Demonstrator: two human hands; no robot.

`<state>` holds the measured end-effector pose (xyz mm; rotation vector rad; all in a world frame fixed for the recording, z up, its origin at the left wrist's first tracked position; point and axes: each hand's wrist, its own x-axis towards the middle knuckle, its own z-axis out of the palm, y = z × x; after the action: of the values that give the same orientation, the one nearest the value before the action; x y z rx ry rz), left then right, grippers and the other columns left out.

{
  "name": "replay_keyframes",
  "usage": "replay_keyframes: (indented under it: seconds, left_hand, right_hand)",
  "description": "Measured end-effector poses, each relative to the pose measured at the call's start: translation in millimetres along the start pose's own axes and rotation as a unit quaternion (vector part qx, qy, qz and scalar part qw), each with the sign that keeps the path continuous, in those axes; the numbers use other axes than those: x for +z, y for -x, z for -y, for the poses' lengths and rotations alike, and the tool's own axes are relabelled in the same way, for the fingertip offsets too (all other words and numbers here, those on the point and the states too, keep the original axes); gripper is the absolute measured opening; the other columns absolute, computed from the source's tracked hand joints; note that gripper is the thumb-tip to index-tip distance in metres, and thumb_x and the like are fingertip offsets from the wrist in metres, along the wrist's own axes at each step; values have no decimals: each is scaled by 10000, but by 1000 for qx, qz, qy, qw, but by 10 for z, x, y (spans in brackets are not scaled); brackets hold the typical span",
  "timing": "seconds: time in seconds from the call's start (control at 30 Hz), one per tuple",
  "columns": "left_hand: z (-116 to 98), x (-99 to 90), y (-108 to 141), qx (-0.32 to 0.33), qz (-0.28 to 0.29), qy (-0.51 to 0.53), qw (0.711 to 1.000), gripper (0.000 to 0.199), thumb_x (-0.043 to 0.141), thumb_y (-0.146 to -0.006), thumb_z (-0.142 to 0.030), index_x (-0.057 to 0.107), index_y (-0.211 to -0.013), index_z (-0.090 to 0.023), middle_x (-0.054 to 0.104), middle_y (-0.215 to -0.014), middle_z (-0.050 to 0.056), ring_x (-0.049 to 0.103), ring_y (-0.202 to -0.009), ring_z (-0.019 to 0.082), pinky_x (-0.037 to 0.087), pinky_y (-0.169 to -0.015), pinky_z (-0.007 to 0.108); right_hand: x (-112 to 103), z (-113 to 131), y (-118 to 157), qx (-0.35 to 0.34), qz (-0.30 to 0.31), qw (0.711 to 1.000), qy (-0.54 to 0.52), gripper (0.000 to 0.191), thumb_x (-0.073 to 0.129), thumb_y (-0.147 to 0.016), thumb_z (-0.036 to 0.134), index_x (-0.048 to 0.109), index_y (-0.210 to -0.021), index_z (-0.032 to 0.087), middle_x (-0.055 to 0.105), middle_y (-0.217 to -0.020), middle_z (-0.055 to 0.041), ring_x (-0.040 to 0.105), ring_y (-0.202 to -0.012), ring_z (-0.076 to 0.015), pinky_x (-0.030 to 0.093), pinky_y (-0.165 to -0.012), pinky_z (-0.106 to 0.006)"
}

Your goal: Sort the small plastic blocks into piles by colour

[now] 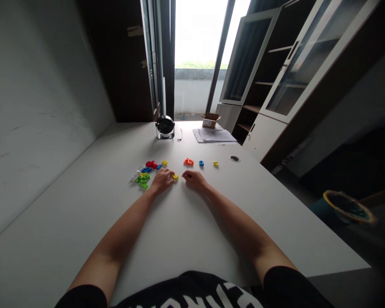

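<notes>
My left hand (162, 180) rests on the white table with its fingers closed on a small yellow plastic piece (175, 177). Just right of that piece is my right hand (195, 180), its fingers curled in and nothing visible in them. Beside my left hand lies a loose cluster of plastic pieces: red (151, 164), blue (146, 170), green (143, 180) and whitish ones. Another yellow piece (164, 163) lies beyond my left fingers. Past my right hand are an orange piece (188, 162), a blue piece (201, 163) and a yellow piece (216, 164), set apart in a row.
At the table's (173, 239) far end stand a round black device in a silver frame (165, 127) and an open cardboard box (210, 120) behind papers (214, 135). A cable hole (235, 158) is at the right. A bin (346, 207) stands on the floor.
</notes>
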<state>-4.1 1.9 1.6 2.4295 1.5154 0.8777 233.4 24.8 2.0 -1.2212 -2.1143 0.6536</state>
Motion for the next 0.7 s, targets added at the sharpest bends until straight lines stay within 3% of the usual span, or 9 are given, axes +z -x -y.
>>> replay_keyframes:
  seconds: [0.2,0.47,0.7]
  left_hand:
    - [-49,-33,13,-3,-27,-9,1000,182,679,-833,-237,678,-1015,-246,691,-1070,54,581,-1081,273,476,-979,416]
    - [-210,-104,10,65,-45,-26,997,190,632,-883,-213,639,-1071,-243,671,-1067,61,588,-1093,270,486,-992,430]
    - [-282,-169,20,73,-42,-41,996,210,624,-893,-191,620,-1096,-245,651,-1093,66,581,-1093,272,497,-963,433]
  right_hand:
    - [-41,39,-1,14,12,1000,-22,224,599,-896,347,764,-935,202,722,-746,-9,576,-659,-141,408,-663,-242]
    - [-38,148,-43,91,59,986,-128,539,489,-943,641,766,-884,183,724,-767,-46,614,-670,-161,429,-652,-254]
    - [-21,223,-24,134,54,976,-162,602,494,-915,691,768,-806,165,727,-775,-64,620,-685,-163,440,-672,-259]
